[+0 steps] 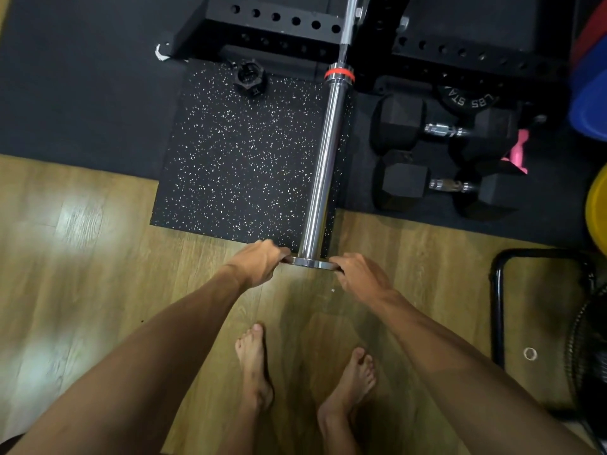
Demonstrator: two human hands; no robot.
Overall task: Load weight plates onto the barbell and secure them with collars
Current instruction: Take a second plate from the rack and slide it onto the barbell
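The chrome barbell sleeve (pixel 323 165) runs from the rack towards me, with a red band (pixel 340 73) at its inner collar. A thin metal weight plate (pixel 310 264) sits on the very tip of the sleeve, seen edge-on. My left hand (pixel 259 262) grips the plate's left edge and my right hand (pixel 356 274) grips its right edge. A black barbell collar (pixel 249 77) lies on the speckled mat (pixel 236 159) left of the sleeve, apart from both hands.
Two black hex dumbbells (pixel 443 129) (pixel 443 185) and a black plate (pixel 469 98) lie right of the sleeve. The black rack base (pixel 272 24) crosses the top. Coloured plates (pixel 591 93) stand at the right edge. A black tube frame (pixel 499 307) and my bare feet (pixel 256 366) are on the wood floor.
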